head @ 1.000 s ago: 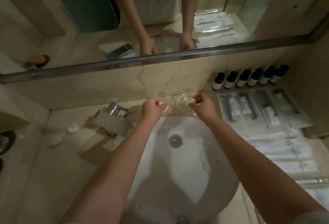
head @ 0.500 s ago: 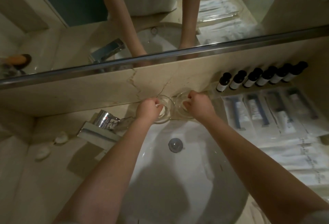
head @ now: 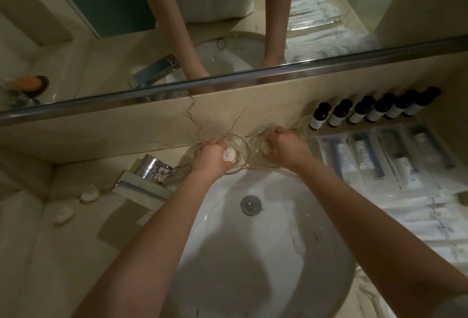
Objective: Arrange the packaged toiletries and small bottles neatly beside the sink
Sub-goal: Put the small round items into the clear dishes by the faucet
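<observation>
The left glass (head: 241,149) and right glass (head: 256,149), which looked tilted and blurred a second ago, have come down. They now stand upright side by side on the counter (head: 63,254) behind the basin (head: 253,247), their mouths showing as full rings (rims touching or very nearly). The left hand (head: 211,159) has slid over its glass's near rim, fingers curled on it, and a round white sticker (head: 228,155) now shows plainly by its knuckles. The right hand (head: 286,148) has turned, its fingers hooked into its glass. The view has dipped nearer the counter.
</observation>
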{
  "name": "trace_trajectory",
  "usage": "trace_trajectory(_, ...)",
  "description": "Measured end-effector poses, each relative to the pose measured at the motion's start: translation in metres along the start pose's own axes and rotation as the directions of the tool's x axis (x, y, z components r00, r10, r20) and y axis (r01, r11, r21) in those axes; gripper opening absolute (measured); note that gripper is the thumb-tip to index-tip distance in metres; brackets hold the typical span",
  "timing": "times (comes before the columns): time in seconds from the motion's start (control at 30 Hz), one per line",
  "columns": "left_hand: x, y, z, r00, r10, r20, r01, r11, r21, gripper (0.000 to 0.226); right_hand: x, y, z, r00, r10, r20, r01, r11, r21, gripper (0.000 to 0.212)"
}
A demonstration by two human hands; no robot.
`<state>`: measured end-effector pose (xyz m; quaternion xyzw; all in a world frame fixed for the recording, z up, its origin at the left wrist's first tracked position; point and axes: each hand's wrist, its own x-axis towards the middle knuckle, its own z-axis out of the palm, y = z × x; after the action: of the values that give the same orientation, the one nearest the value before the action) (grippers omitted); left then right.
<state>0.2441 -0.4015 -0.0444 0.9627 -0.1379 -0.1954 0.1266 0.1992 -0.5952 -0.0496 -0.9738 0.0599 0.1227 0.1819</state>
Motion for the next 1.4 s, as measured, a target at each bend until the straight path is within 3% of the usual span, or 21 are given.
trace_trajectory(0.13,0.002,0.013,0.0,0.998,0.014,-0.054,-0.018,0.998,-0.065,0.047,0.001,0.006,-0.004,0.999,0.045,-0.03,-0.046,0.999,-0.021,0.047)
trace_trajectory(0.23,0.009,0.036,0.0,0.992,0.095,-0.087,-0.106,0.986,-0.126,0.043,0.001,0.013,-0.008,0.994,0.093,-0.065,-0.097,0.993,-0.068,0.04)
trace_trajectory(0.37,0.017,0.065,0.007,0.982,0.182,-0.046,-0.186,0.974,-0.131,0.037,-0.001,0.019,-0.007,0.995,0.066,-0.07,-0.073,0.993,-0.097,0.04)
trace_trajectory(1.07,0.021,0.073,0.015,0.985,0.173,-0.02,-0.174,0.985,-0.017,0.057,-0.005,0.015,-0.013,0.998,0.047,-0.037,-0.051,0.993,-0.107,0.046)
trace_trajectory(1.4,-0.022,0.061,-0.022,0.975,0.181,-0.129,-0.181,0.983,0.009,0.054,-0.048,-0.004,-0.034,0.98,0.012,-0.199,-0.008,1.0,0.017,0.047)
